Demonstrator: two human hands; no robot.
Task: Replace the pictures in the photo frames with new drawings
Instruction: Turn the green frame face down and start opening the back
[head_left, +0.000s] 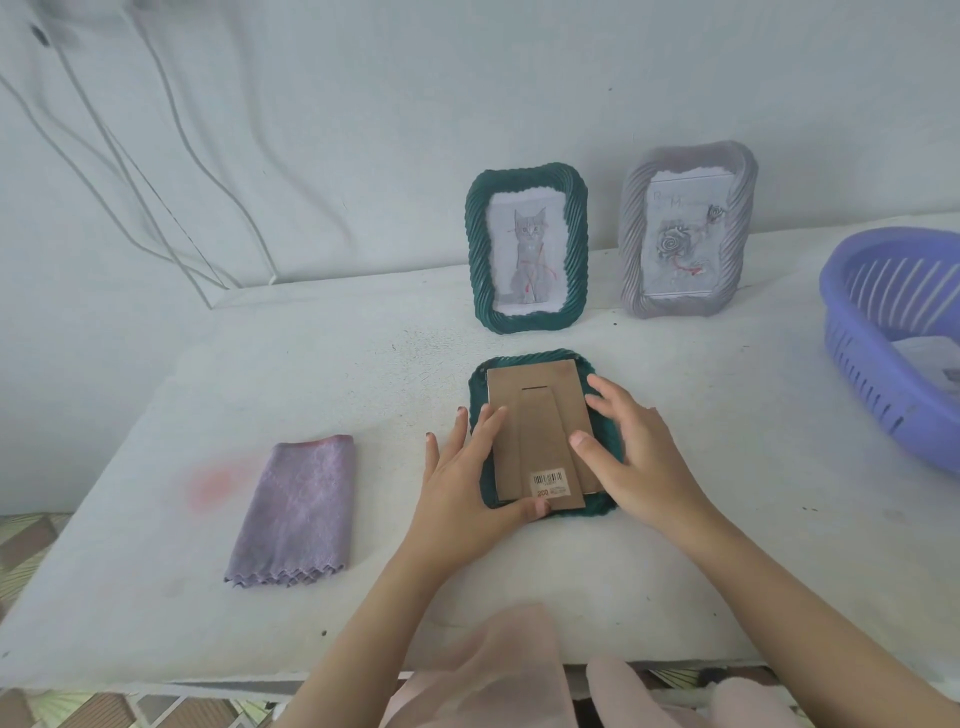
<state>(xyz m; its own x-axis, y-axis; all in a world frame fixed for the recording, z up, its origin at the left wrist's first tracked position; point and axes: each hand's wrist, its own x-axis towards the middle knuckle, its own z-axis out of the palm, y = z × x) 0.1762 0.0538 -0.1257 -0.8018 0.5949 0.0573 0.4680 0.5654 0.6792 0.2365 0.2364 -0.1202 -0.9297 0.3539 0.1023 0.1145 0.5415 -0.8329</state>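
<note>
A dark green photo frame (605, 506) lies face down on the white table (156, 597), its brown cardboard back (540, 415) with a barcode sticker facing up. My left hand (462, 478) rests on the frame's left side, fingers straight on the cardboard edge and thumb at the bottom edge. My right hand (634, 447) lies over the right side, with its thumb pressing on the cardboard. Behind stand two upright frames: a green frame with a cat picture (529, 248) and a grey frame with a rose picture (685, 231).
A folded purple cloth (298, 512) lies to the left on the table. A purple plastic basket (857, 358) with papers inside sits at the right edge. White cables (156, 171) hang on the wall at the back left. Pink fabric shows at the near edge.
</note>
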